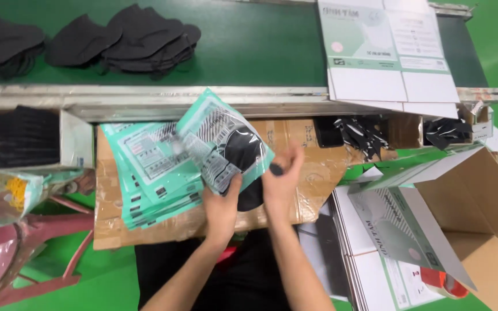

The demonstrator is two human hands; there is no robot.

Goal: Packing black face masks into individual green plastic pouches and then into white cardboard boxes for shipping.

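Your left hand (221,203) clamps the green pouch (221,144) from below, tilting it open, while your right hand (280,178) pinches the black mask (248,154) at its mouth, above the pouch stack (151,173).

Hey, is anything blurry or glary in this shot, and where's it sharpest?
In the head view, the teal pouch in the left hand is motion-smeared, as is the right hand; glare streaks the pouch's clear film; the black masks on the green belt and the flat cartons look sharper; straight edges bow slightly toward the frame's borders.
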